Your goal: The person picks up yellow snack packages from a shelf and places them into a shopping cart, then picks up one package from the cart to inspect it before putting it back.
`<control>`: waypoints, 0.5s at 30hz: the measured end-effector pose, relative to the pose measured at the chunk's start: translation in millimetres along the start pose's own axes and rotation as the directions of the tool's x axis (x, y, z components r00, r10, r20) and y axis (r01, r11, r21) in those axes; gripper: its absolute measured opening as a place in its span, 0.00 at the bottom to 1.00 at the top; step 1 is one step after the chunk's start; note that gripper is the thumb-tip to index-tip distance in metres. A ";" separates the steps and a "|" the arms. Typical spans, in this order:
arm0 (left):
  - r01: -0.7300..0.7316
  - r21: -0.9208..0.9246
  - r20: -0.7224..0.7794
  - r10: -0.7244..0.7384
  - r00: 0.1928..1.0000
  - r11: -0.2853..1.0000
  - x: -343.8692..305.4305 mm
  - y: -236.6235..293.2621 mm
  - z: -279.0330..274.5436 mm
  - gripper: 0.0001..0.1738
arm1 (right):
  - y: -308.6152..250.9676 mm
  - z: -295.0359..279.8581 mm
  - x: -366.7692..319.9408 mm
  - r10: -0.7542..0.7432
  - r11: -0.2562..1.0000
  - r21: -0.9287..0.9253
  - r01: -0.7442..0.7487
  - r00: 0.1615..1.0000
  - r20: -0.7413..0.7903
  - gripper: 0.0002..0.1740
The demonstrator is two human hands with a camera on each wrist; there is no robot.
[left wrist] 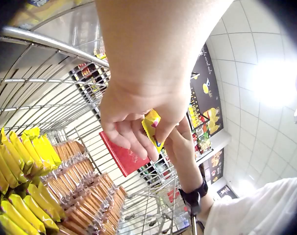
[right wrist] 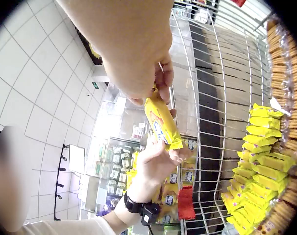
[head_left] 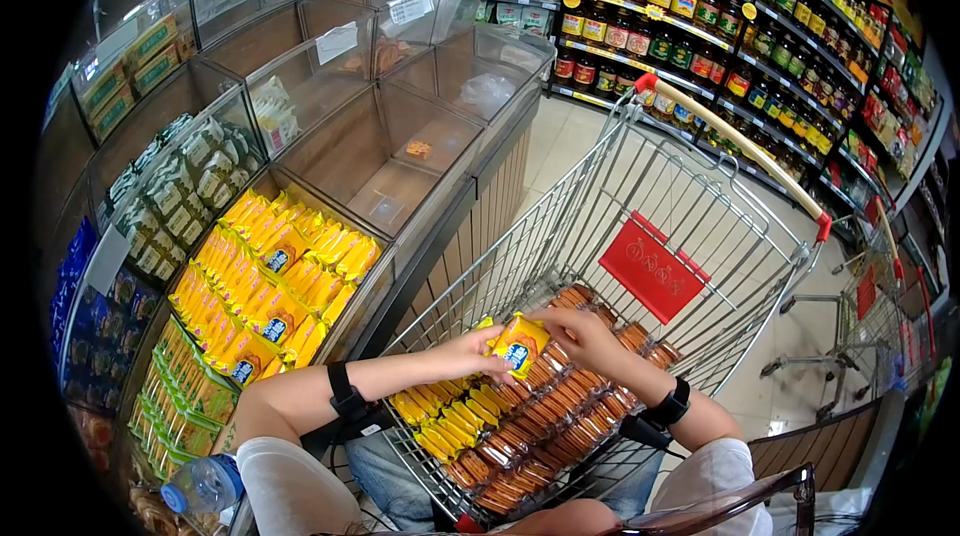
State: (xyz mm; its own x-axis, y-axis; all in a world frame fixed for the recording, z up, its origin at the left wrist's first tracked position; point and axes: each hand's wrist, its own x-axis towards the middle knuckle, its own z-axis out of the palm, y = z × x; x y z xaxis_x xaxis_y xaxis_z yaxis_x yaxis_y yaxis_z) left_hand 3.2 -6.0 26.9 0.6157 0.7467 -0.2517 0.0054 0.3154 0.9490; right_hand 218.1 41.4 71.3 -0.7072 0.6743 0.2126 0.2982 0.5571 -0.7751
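A yellow packet with a blue label (head_left: 520, 345) is held between both hands over the shopping cart. The left hand (head_left: 481, 353) grips one end of it with thumb and fingers; the right hand (head_left: 577, 332) pinches the other end, as the right wrist view also shows for the packet (right wrist: 162, 122). Below them in the cart stand rows of yellow packets (head_left: 455, 423) beside rows of brown biscuits in clear wrap (head_left: 560, 416). The left wrist view shows the left hand (left wrist: 138, 115) partly covering the held packet (left wrist: 152, 128).
At the left is a bin of yellow packets (head_left: 265, 286), with green packets (head_left: 185, 396) in front. Clear-walled compartments (head_left: 420, 146) stand behind. The cart's wire side (head_left: 740, 336) surrounds the goods, and a red sign (head_left: 654, 268) hangs inside. Shelves of jars (head_left: 660, 6) and another cart (head_left: 868, 306) lie beyond.
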 end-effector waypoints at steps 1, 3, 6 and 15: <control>0.003 0.030 0.017 -0.004 1.000 1.000 -0.1 0.4 0.2 0.27 | -2.1 -1.7 0.0 0.018 0.998 -0.059 -0.015 0.998 0.055 0.18; 0.007 0.060 0.035 -0.009 0.999 0.998 -0.1 0.0 0.2 0.26 | 4.8 1.8 0.4 -0.058 0.997 -0.057 0.060 0.998 0.038 0.19; 0.022 0.067 0.040 -0.025 0.999 0.998 -0.5 -1.4 0.7 0.25 | 10.2 5.1 0.0 -0.125 0.990 -0.058 0.125 0.992 0.017 0.20; 0.024 0.073 0.071 -0.030 0.997 0.997 -1.2 -5.3 2.9 0.26 | 13.2 5.6 0.1 -0.126 0.990 -0.049 0.131 0.987 0.101 0.25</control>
State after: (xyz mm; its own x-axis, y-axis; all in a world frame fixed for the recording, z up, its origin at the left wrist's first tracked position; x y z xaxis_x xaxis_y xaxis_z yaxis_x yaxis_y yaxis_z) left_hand 4.7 -10.3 22.8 0.6700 0.6933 -0.2654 0.0781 0.2898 0.9539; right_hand 218.4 46.1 57.8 -0.8004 0.5463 0.2468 0.2343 0.6640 -0.7101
